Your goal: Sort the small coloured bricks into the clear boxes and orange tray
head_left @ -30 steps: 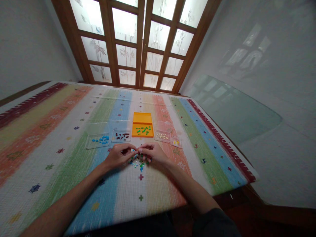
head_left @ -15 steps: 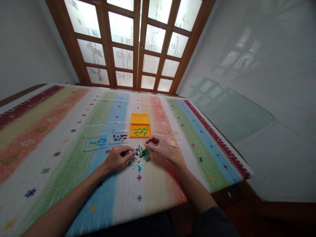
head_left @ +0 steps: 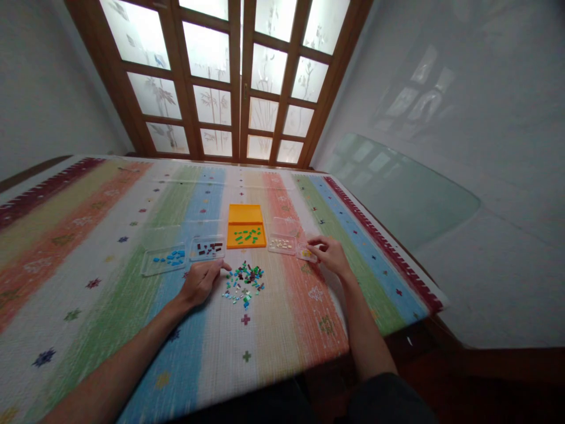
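Note:
A heap of small mixed-colour pieces (head_left: 244,282) lies on the striped cloth in front of me. My left hand (head_left: 199,280) rests at the heap's left edge with its fingers curled, and what they hold is hidden. My right hand (head_left: 330,254) is out to the right, fingers pinched over a small clear tray with yellow pieces (head_left: 304,252). Behind the heap stands an orange tray with green pieces (head_left: 246,235), a clear tray with white pieces (head_left: 281,242), a clear tray with dark red pieces (head_left: 207,247) and a clear tray with blue pieces (head_left: 164,258).
The table wears a striped cloth (head_left: 110,235) whose right edge (head_left: 388,247) falls off toward the floor. A wooden glazed door (head_left: 229,82) stands behind the table, and a frosted glass sheet (head_left: 397,188) leans at the right wall.
My right hand left the heap and moved right to the yellow-piece tray. My left hand stayed at the heap's left side. The camera tilted slightly.

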Tool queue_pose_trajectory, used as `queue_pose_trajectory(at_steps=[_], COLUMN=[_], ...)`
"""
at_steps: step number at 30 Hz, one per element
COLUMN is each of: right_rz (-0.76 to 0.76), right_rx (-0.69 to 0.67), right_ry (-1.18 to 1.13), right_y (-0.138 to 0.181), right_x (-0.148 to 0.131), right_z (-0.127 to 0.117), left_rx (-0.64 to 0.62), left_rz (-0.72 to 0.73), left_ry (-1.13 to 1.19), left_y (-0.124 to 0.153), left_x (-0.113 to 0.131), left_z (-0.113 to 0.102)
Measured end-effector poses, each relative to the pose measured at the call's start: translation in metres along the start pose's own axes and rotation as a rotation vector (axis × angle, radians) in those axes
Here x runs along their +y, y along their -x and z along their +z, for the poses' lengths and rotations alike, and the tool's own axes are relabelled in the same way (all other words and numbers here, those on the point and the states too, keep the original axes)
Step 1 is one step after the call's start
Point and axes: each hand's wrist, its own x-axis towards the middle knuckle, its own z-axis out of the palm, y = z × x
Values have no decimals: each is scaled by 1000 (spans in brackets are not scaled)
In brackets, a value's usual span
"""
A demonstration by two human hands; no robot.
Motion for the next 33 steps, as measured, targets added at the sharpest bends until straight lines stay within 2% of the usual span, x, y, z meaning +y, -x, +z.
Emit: queue_pose_trajectory(at_steps=[12, 17, 26, 30, 33], right_rz=[-36, -46, -82, -125, -162], right_rx=[59, 62, 174, 137, 26], right_ry=[190, 220, 197, 126, 76], right_y=[3, 4, 10, 14, 18], right_x=[7, 7, -3, -16, -26], right_z=[3, 3, 5, 15, 31], left_rx=[-14, -10, -5, -11, -35], left_rz=[-8, -1, -48, -74, -68], left_ry=[21, 21, 13, 3, -27], left_y=[0, 1, -1, -1, -2], left_x=[-6, -6, -7, -3, 1], left_z=[0, 1, 1, 0, 0])
